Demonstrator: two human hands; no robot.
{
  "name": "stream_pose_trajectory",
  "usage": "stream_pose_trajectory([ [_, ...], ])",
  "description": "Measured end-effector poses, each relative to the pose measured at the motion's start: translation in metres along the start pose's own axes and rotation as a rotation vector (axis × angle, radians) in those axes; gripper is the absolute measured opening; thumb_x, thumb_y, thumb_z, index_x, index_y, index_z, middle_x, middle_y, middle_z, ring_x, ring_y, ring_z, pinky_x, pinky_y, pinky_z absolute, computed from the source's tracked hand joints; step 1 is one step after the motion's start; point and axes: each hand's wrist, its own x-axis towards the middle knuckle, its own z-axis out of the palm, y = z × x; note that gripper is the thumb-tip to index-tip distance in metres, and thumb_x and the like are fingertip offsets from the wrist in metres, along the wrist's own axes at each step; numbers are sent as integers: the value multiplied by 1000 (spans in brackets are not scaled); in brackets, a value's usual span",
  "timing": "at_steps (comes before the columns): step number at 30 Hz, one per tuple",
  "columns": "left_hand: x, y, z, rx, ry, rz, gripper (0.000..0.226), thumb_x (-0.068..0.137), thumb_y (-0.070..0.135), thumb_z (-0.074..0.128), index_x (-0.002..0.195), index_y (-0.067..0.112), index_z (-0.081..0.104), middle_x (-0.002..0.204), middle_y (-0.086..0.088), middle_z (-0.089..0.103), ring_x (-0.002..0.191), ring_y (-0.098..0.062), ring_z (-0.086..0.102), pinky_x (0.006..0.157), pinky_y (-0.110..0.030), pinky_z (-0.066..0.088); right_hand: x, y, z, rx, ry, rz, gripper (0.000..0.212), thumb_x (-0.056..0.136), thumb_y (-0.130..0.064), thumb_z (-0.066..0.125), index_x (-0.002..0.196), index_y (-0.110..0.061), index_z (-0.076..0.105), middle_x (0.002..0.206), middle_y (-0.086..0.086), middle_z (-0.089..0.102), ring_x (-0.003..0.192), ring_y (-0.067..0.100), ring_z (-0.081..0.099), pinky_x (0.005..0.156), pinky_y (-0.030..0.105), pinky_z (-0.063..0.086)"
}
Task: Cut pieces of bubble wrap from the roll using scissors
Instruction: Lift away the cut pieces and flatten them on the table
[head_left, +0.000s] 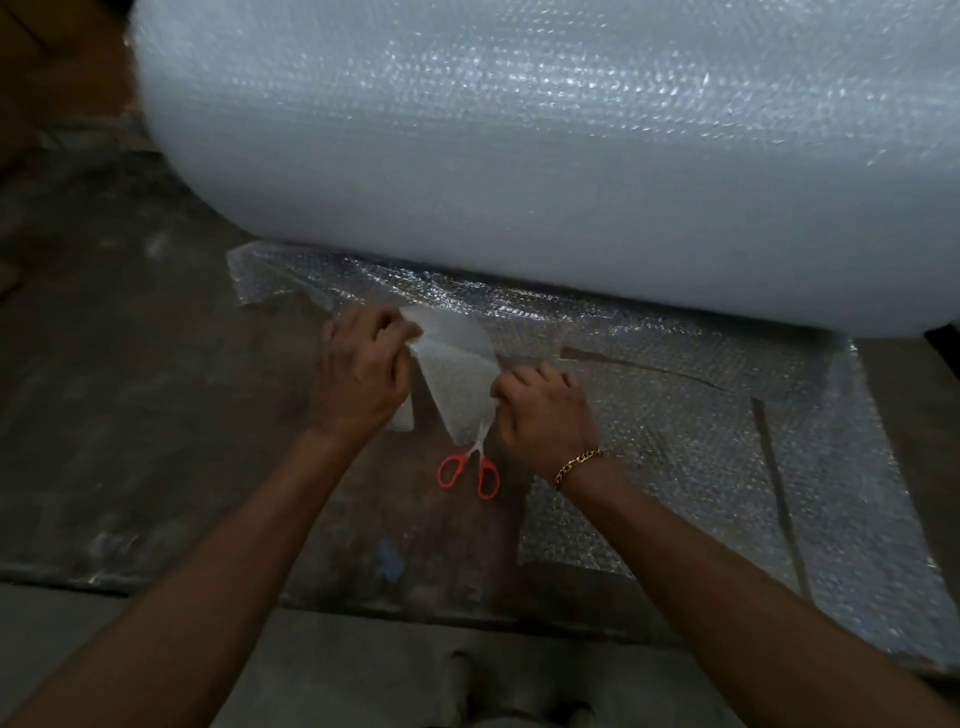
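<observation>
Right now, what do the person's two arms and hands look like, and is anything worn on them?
The left forearm and right forearm are bare to the frame's edge: no sleeves, no gloves. On the left hand no watch or ring shows. The right hand has a gold-coloured chain-link metal bracelet round its wrist.

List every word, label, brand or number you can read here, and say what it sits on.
No readable text anywhere in this view.
bubble wrap roll: plain, no label showing.
cut piece, gripped by the left hand and right hand: plain.
scissors: no legible brand on the orange handles; blades partly hidden under the cut piece.
</observation>
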Motion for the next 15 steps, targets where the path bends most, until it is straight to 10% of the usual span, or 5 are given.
stream_pose_trajectory([
  [7, -71, -34, 0, 128, -845, -185, 47, 75, 47, 46, 115, 35, 66, 128, 6, 59, 126, -24, 48, 99, -46, 32, -23, -23, 40, -30, -396, -100, 44, 87, -46, 49, 124, -23, 58, 133, 1, 56, 123, 27, 45, 98, 43, 35],
  [15, -56, -31, 21, 140, -661, -242, 28, 83, 38, 60, 109, 27, 64, 116, -1, 64, 109, -32, 60, 90, -46, 41, -40, 2, 23, 61, -357, 106, 41, 90, -50, 53, 124, -28, 55, 125, -2, 56, 121, 25, 48, 100, 41, 37],
])
